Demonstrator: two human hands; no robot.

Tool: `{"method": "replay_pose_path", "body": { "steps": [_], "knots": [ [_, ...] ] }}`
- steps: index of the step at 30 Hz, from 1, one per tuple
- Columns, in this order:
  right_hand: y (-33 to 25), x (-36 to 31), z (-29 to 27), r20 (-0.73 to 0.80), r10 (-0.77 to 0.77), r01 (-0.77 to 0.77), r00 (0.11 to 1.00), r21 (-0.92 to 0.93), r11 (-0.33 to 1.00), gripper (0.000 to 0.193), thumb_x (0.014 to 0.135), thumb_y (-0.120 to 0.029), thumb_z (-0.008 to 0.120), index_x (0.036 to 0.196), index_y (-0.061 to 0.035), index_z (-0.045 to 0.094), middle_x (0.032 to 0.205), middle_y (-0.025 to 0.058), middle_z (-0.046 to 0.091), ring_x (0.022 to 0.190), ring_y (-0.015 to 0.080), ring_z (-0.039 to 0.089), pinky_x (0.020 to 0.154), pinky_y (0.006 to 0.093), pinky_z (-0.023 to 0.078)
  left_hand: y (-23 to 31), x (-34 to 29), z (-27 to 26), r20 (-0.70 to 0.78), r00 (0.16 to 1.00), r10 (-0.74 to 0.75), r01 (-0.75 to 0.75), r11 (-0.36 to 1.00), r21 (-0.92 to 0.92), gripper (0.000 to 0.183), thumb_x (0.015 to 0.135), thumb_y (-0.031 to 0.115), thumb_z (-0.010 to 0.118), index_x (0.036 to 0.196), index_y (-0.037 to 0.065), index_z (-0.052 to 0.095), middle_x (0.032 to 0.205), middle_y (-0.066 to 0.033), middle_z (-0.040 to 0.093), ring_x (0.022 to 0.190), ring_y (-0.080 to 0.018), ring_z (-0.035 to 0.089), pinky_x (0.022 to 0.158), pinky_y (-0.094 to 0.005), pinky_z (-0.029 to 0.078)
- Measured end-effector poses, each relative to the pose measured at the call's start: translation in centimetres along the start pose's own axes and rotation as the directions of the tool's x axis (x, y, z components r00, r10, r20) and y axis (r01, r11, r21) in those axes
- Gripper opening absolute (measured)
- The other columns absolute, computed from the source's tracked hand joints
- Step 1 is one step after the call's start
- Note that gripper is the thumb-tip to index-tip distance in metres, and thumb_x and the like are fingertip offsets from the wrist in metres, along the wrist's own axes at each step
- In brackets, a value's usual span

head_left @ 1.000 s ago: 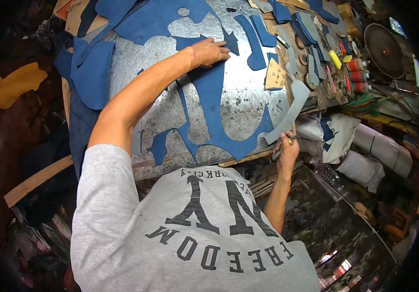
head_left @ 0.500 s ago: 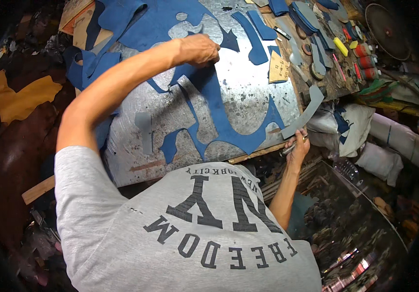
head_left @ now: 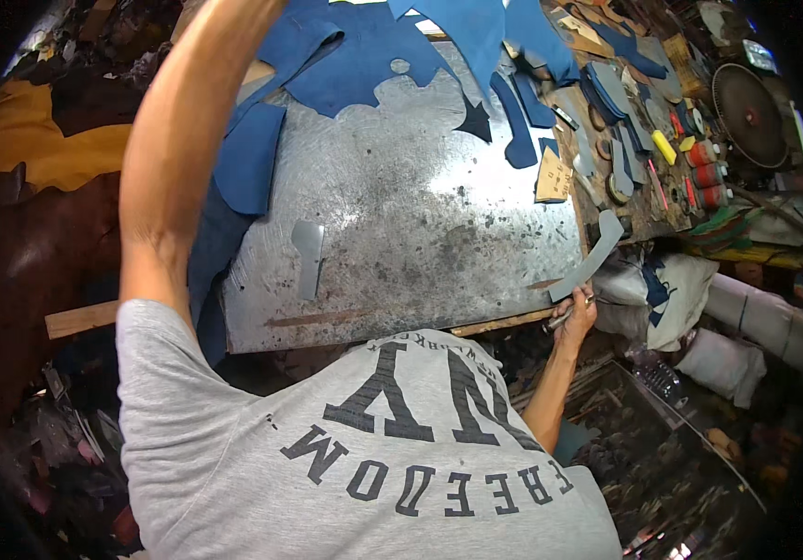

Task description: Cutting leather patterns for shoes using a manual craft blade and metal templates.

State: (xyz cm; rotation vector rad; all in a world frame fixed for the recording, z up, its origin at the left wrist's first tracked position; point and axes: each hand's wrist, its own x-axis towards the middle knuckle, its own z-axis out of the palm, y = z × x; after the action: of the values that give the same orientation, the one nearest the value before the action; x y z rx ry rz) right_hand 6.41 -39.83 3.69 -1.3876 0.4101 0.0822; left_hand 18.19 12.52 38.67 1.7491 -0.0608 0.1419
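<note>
My left forearm [head_left: 177, 121] reaches past the top edge, so the left hand is out of sight. Near where it goes lies blue leather [head_left: 355, 70] with cut-out edges, and a further blue leather piece [head_left: 467, 33] hangs at the top. Beside the metal-topped table's right front corner, my right hand [head_left: 577, 315] is closed around a curved grey template [head_left: 595, 254] and a short metallic tool [head_left: 558, 321], whose working end I cannot make out. A smaller grey template [head_left: 309, 261] lies on the metal table top [head_left: 401, 224].
Curved blue strips [head_left: 513, 121] and a tan card [head_left: 551, 177] lie at the table's right. Beyond are a yellow marker [head_left: 664, 147], red-labelled bottles [head_left: 705, 175] and a round fan guard [head_left: 749, 117]. White sacks [head_left: 686, 303] stand to the right; yellow leather [head_left: 23, 135] lies far left.
The cut blue leather sheet has been lifted off the front of the table toward the top. My left arm has stretched forward, its hand leaving view. The right hand keeps its hold.
</note>
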Motion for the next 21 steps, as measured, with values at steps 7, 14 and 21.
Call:
{"method": "replay_pose_path", "body": {
  "steps": [7, 14, 21],
  "knots": [
    [-0.3, -0.2, 0.2, -0.005, 0.012, -0.012, 1.000, -0.053, 0.999, 0.033, 0.092, -0.017, 0.062, 0.116, 0.0034, 0.051, 0.057, 0.0035, 0.051, 0.043, 0.0121, 0.048, 0.040, 0.0290, 0.044, -19.7, -9.3, 4.4, -0.099, 0.919, -0.381, 0.357, 0.913, -0.199, 0.033, 0.090, 0.033, 0.067, 0.109, 0.006, 0.062, 0.098, -0.0060, 0.065, 0.080, -0.0137, 0.062, 0.069, -0.0284, 0.052],
    [-1.1, -0.4, 0.6, 0.041, 0.051, -0.048, 0.998, -0.086, 0.995, 0.028, 0.093, -0.017, 0.062, 0.114, 0.0002, 0.051, 0.059, 0.0024, 0.051, 0.044, 0.0119, 0.049, 0.041, 0.0282, 0.044, -29.9, -21.9, 12.9, 0.053, 0.576, -0.816, 0.692, 0.452, -0.562, 0.029, 0.097, 0.016, 0.059, 0.118, -0.003, 0.059, 0.108, -0.0138, 0.068, 0.092, -0.0201, 0.069, 0.078, -0.0324, 0.060],
    [-0.8, 0.1, 0.2, 0.057, 0.031, -0.023, 0.998, -0.143, 0.990, 0.025, 0.095, -0.015, 0.060, 0.113, -0.0009, 0.052, 0.059, 0.0027, 0.051, 0.044, 0.0122, 0.049, 0.041, 0.0283, 0.044, -29.8, -27.0, 13.8, 0.240, 0.527, -0.815, 0.850, 0.504, -0.152, 0.030, 0.098, 0.018, 0.060, 0.112, -0.007, 0.064, 0.093, -0.0126, 0.071, 0.078, -0.0187, 0.070, 0.071, -0.0294, 0.059]
  ]
}}
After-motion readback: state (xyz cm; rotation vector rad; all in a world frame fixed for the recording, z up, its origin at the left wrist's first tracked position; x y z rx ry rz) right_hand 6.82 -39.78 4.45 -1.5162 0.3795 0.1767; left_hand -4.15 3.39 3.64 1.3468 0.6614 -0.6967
